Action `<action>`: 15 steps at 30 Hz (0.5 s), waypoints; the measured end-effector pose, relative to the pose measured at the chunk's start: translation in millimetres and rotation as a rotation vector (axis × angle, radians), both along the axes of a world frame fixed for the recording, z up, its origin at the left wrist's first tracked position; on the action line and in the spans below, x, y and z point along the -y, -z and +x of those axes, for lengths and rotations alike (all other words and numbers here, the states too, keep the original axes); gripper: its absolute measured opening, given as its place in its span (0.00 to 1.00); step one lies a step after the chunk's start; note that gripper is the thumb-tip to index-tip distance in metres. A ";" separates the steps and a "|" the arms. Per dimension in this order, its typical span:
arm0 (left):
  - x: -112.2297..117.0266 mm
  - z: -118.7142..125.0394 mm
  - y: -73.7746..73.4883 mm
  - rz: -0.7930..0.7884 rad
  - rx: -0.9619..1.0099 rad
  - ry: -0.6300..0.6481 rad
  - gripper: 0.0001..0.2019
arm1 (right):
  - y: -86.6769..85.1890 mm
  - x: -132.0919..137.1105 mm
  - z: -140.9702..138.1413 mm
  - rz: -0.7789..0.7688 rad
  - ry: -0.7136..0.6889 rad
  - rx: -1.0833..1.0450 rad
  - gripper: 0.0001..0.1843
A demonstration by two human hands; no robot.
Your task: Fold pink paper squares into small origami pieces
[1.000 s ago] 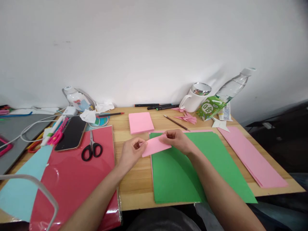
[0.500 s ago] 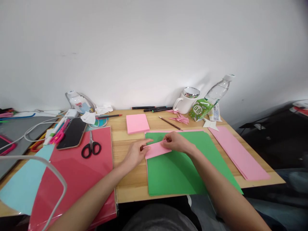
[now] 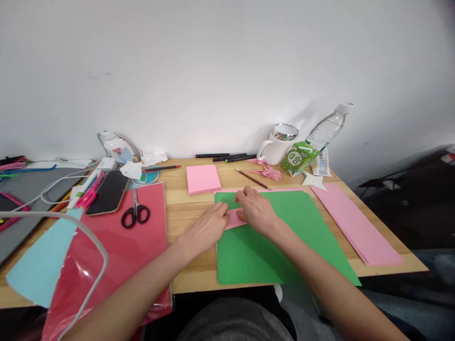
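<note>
A small folded piece of pink paper (image 3: 235, 219) lies over the upper left of a green sheet (image 3: 265, 258). My left hand (image 3: 210, 226) is closed on its left end, fingers curled and pressed together. At the other end, my right hand (image 3: 259, 212) has bent fingers, with the thumb pressed on the paper. Both hands hide the paper's ends, so only its middle strip shows. Behind them sits a stack of square pink paper (image 3: 203, 178). A pencil (image 3: 253, 179) rests just beyond my right hand.
Black-handled scissors (image 3: 135, 214) and a phone (image 3: 108, 192) lie on a red sheet pack (image 3: 117, 255) to the left. A white mug (image 3: 278, 147), green carton (image 3: 299, 158) and tilted water bottle (image 3: 329, 127) stand at the back right. Long pink strips (image 3: 355, 222) lie right. A white cable (image 3: 101, 248) crosses the left foreground.
My left fingers have closed down over the left end of the pink paper. My right hand has turned and bent over it, and less of the paper shows.
</note>
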State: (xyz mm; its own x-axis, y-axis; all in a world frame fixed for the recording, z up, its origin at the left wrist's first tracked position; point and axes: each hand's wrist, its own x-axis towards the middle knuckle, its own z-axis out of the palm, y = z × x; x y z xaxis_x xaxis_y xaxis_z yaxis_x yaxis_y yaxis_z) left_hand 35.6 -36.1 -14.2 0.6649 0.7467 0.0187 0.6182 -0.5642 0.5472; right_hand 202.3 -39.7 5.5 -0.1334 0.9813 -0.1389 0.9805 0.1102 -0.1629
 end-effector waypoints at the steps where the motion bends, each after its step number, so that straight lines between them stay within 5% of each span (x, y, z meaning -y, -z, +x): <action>1: -0.7 -0.3 1.3 -0.014 -0.018 0.045 0.11 | 1.5 -0.2 0.1 0.011 -0.088 -0.019 0.13; 5: -4.9 -2.6 5.4 -0.021 -0.082 0.135 0.14 | 6.7 -6.1 4.8 -0.082 -0.318 -0.186 0.08; 10: -6.9 -5.1 5.5 0.098 -0.169 0.239 0.13 | 3.2 -14.8 12.0 -0.206 -0.462 -0.285 0.02; 15: -5.4 -6.2 4.6 0.132 -0.166 0.256 0.13 | 1.7 -12.3 10.2 -0.266 -0.517 -0.285 0.06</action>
